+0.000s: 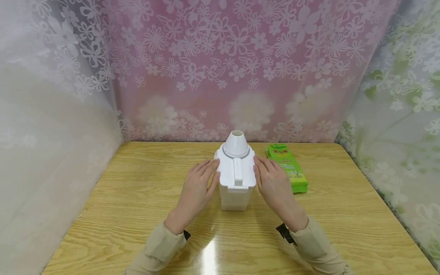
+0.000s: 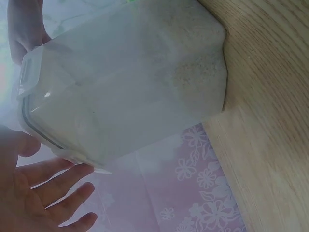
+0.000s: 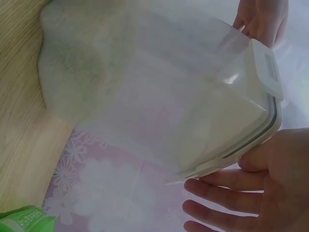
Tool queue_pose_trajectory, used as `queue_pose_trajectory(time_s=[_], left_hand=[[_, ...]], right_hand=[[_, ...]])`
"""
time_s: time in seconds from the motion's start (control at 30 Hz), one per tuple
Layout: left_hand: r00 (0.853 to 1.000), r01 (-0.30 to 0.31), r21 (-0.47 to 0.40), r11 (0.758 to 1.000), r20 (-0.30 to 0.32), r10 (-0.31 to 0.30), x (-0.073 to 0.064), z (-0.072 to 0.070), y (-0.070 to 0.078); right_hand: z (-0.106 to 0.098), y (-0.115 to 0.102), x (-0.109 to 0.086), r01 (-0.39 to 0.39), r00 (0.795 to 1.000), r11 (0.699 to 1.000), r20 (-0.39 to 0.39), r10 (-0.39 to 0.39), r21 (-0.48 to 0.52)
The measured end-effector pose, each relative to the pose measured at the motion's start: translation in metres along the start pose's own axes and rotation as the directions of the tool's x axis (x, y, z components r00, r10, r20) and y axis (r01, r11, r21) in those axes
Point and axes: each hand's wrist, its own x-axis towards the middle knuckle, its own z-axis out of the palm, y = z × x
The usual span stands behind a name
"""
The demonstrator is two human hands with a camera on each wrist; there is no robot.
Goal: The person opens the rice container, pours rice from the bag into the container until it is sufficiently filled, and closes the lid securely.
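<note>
A translucent storage container (image 1: pixel 235 200) stands upright on the table, with pale, rice-like grains (image 2: pixel 195 72) low inside it. Its white lid (image 1: pixel 227 173) carries a white cone (image 1: pixel 236 146) with an open top and a strip-like handle in front. My left hand (image 1: pixel 196 187) touches the lid's left edge with fairly straight fingers. On the opposite edge, my right hand (image 1: pixel 275 186) does the same, thumb and fingertips at the rim. In the right wrist view, fingertips (image 3: pixel 195 186) lie by a side latch (image 3: pixel 207 168) of the lid.
A green printed package (image 1: pixel 288 168) lies on the table just right of the container, behind my right hand. The wooden table (image 1: pixel 137 198) ends at a pink flowered curtain (image 1: pixel 206 76) at the back. Pale flowered curtains hang on both sides.
</note>
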Motion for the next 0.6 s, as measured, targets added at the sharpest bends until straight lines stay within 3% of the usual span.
queue_pose_trajectory(time_s=[0.37, 0.6], left_hand=[[1.0, 0.001, -0.005, 1.0, 0.009, -0.001, 0.0004, 0.0001, -0.0017], [0.999, -0.017, 0.009, 1.0, 0.047, 0.017, 0.0011, -0.0027, -0.0057]], right_hand=[[-0.0048, 0.0042, 0.0005, -0.016, 1.0, 1.0, 0.015, 0.016, -0.016], [-0.0065, 0.0087, 0.0043, 0.093, 0.995, 0.995, -0.024, -0.092, 0.022]])
